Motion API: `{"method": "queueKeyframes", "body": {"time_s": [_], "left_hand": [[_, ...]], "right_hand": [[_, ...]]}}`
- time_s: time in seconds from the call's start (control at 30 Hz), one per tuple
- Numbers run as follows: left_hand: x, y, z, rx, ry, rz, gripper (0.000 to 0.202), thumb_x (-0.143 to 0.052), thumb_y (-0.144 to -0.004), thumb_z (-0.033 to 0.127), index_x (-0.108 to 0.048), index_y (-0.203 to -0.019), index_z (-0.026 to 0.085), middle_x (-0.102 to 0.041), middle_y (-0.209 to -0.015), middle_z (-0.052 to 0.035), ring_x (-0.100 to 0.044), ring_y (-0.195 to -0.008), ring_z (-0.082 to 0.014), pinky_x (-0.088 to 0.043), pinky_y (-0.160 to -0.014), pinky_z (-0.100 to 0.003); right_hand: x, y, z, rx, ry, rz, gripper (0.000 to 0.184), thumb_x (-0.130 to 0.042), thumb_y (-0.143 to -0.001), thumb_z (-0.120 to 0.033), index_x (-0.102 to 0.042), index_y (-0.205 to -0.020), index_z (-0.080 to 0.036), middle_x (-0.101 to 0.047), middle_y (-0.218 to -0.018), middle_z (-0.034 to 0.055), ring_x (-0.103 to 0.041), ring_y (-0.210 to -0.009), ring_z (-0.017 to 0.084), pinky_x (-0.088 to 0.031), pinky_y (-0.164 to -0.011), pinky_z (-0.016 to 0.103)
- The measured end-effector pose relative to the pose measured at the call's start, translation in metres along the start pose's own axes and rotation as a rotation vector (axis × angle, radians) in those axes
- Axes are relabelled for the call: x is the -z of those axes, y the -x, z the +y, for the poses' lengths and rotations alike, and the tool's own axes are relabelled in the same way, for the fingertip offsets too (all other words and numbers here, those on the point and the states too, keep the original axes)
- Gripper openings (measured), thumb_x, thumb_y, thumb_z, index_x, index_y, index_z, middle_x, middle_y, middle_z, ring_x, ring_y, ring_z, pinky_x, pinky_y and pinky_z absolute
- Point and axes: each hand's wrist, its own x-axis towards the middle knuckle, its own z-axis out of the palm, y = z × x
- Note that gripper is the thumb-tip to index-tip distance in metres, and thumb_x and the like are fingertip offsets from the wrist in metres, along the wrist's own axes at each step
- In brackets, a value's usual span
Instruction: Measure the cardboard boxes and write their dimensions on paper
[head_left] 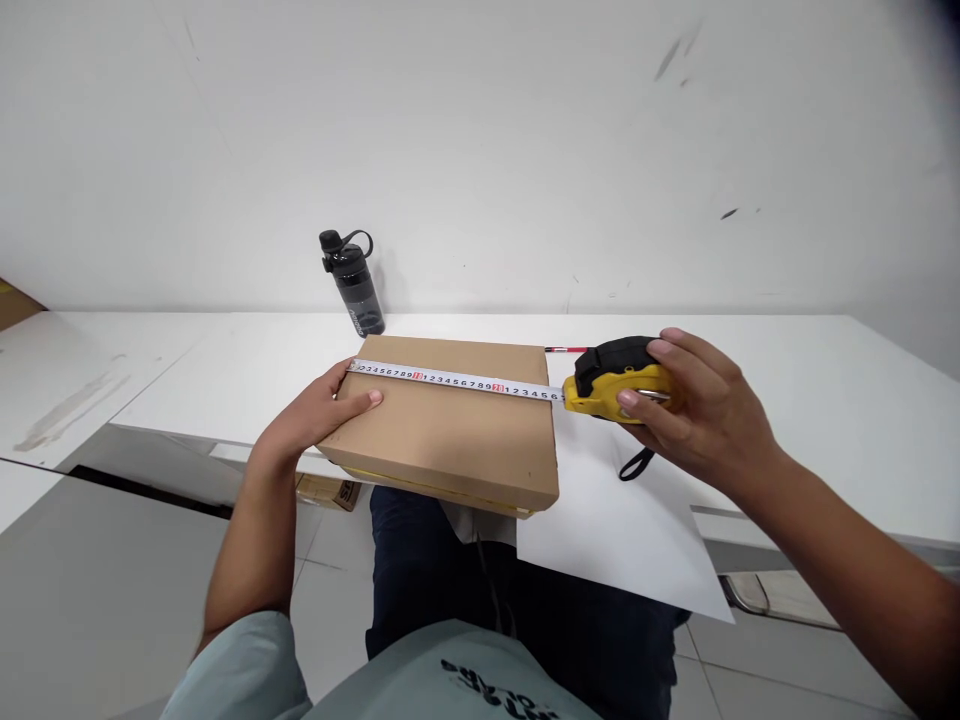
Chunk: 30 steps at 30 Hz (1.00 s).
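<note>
A brown cardboard box (pixel 450 430) lies tilted at the front edge of the white table, partly over my lap. My left hand (pixel 319 405) grips its left side, thumb on top, fingers hidden at the far edge by the tape's end. Across the box top runs the white blade of a tape measure (pixel 626 380), with its numbers facing up. The yellow and black case sits just past the box's right edge, and my right hand (pixel 697 400) is closed around it. A black wrist strap (pixel 636 465) hangs below the case.
A dark water bottle (pixel 354 285) stands behind the box near the wall. Under the box's right side, a white paper sheet (pixel 622 540) overhangs the table (pixel 810 420). A red pen (pixel 566 350) lies behind the tape. Another carton (pixel 328 491) is below the table.
</note>
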Motion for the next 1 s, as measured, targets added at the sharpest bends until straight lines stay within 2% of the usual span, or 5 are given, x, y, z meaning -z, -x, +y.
{"method": "queueKeyframes", "body": {"time_s": [0.23,0.5,0.67,0.8,1.0], "left_hand": [[-0.001,-0.002,-0.002,-0.025,-0.017,-0.025,0.085,-0.081,-0.084,0.069,-0.055,-0.156,0.031,-0.067,-0.153,-0.0055,-0.067,-0.137,-0.0364,-0.055,-0.118,-0.048],[-0.002,-0.001,-0.003,0.070,-0.165,0.142,0.126,-0.077,-0.084,0.068,-0.003,-0.177,0.024,-0.032,-0.179,-0.0171,-0.049,-0.156,-0.0396,-0.044,-0.129,-0.054],[-0.002,-0.011,0.014,-0.115,-0.596,0.292,0.083,-0.062,-0.089,0.049,-0.046,-0.163,0.016,-0.020,-0.184,-0.0124,-0.010,-0.172,-0.0375,-0.018,-0.141,-0.056],[0.006,-0.030,0.043,-0.254,-0.765,-0.147,0.070,-0.056,-0.092,0.057,-0.060,-0.156,0.028,-0.036,-0.179,-0.0024,-0.022,-0.170,-0.0344,-0.020,-0.140,-0.052],[-0.018,-0.046,0.074,-0.338,-0.938,-0.574,0.118,-0.073,-0.079,0.076,-0.015,-0.175,0.041,0.005,-0.185,0.0015,0.010,-0.172,-0.0383,0.011,-0.134,-0.067]], "right_hand": [[0.012,-0.008,0.004,0.048,0.069,-0.023,0.084,-0.078,-0.085,-0.003,-0.051,-0.155,-0.043,-0.052,-0.159,0.0099,-0.055,-0.147,0.035,-0.062,-0.098,0.045],[0.054,-0.052,0.033,0.098,0.409,0.183,0.081,-0.084,-0.089,-0.031,-0.049,-0.160,-0.018,-0.054,-0.159,0.0188,-0.061,-0.142,0.035,-0.061,-0.108,0.046],[0.083,-0.045,0.045,-0.011,0.408,0.034,0.083,-0.084,-0.088,-0.033,-0.049,-0.163,-0.026,-0.043,-0.168,0.0190,-0.052,-0.149,0.042,-0.058,-0.111,0.062],[0.093,-0.050,0.035,0.052,0.492,0.028,0.080,-0.089,-0.084,-0.033,-0.056,-0.157,-0.024,-0.053,-0.160,0.0208,-0.061,-0.140,0.043,-0.062,-0.105,0.056],[0.091,-0.064,0.005,0.135,0.563,-0.067,0.071,-0.090,-0.086,-0.033,-0.058,-0.149,-0.026,-0.070,-0.135,0.0180,-0.074,-0.119,0.040,-0.057,-0.077,0.040]]}}
